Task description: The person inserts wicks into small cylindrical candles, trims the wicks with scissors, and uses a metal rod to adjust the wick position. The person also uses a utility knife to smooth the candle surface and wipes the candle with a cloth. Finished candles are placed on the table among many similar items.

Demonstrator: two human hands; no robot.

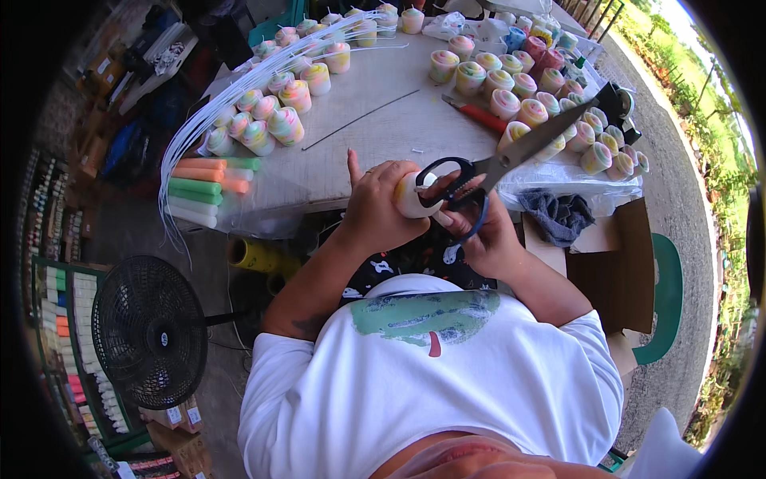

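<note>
Near the table's front edge, my left hand [377,201] is wrapped round a whitish candle [408,198] tinted yellow and pink. The candle lies tilted, its pale flat end facing right with a short wick at the middle. My right hand [493,235] holds large scissors [519,153] by their dark blue handle loops, blades pointing up and right, away from the candle. Fingertips of that hand reach the candle's end beside the wick. A tiny white offcut [417,150] lies on the table [359,164] just beyond.
Swirled pastel candles [295,96] stand in groups at left and right [499,80]. Long white wicks [231,89] arch over the left group, near coloured sticks [195,188]. A thin rod [359,120], red-handled tool [479,117], grey cloth [556,214], cardboard box [614,279] and black fan [150,331] surround me.
</note>
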